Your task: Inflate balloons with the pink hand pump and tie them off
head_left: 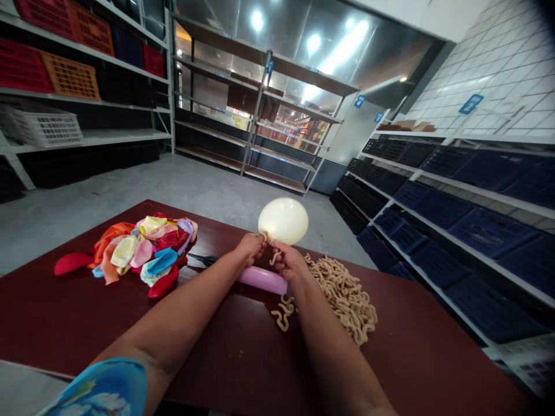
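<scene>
Balloon [283,220], inflated and pale yellow, sits above the table [243,352] at its far edge, its neck pinched in the left hand [251,245]; the right hand [288,261] closes its grip on a curly string [274,257]. Tying looks underway; next calls for a snug loop. Open table lies nearer; string pile [344,294] crowds the right.

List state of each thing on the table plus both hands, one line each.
Pale yellow balloon: inflated, held at its neck above the table.
Left hand: closed on the balloon neck.
Right hand: closed on a curly cord piece at the neck.
Pink tube: lying flat under the hands.
Balloon pile: deflated, heaped.
Curly cord pile: loose heap, some strands apart.
Scissors: lying flat, mostly hidden.
</scene>
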Demonstrator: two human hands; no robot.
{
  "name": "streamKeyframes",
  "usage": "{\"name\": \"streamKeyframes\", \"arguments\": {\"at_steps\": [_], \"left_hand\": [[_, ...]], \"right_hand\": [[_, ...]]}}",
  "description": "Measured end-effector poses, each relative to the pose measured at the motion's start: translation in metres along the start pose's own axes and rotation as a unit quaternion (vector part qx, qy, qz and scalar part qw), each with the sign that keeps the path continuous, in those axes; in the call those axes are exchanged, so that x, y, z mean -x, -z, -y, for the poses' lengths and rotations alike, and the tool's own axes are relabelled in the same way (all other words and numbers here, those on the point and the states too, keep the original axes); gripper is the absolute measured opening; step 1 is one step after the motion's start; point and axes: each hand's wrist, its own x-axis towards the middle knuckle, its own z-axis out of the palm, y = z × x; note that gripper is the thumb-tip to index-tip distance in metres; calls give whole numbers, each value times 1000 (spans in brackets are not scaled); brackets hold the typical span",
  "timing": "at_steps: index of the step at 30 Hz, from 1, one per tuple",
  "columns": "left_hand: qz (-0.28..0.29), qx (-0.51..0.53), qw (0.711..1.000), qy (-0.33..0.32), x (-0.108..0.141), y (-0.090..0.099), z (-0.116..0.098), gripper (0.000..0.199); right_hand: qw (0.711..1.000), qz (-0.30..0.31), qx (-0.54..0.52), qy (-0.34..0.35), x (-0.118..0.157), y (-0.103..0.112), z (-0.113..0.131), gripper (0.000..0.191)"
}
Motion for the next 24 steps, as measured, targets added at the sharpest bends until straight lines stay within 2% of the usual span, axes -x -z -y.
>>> {"name": "streamKeyframes", "arguments": {"at_steps": [3, 6, 11, 13, 15, 18, 24], "left_hand": [[-56, -75, 995, -36, -3, 0, 4, 27], [-86, -113, 988, -60, -6, 1, 7, 30], [-95, -160, 978, -97, -7, 3, 7, 26], [-90, -202, 969, -111, -7, 4, 7, 25], [-82, -244, 958, -129, -6, 4, 7, 25], [-72, -301, 938, -155, -6, 4, 6, 25], [-60, -384, 899, -202, -2, 1, 5, 29]], "right_hand": [[999, 2, 19, 27, 0, -3, -3, 26], [986, 5, 109, 129, 0, -4, -7, 24], [913, 23, 283, 292, 0, 3, -5, 18], [880, 15, 321, 349, 3, 4, 0, 16], [860, 10, 340, 379, 8, 4, 5, 17], [860, 7, 333, 387, 13, 1, 8, 17], [894, -40, 283, 346, 9, 1, 3, 17]]}}
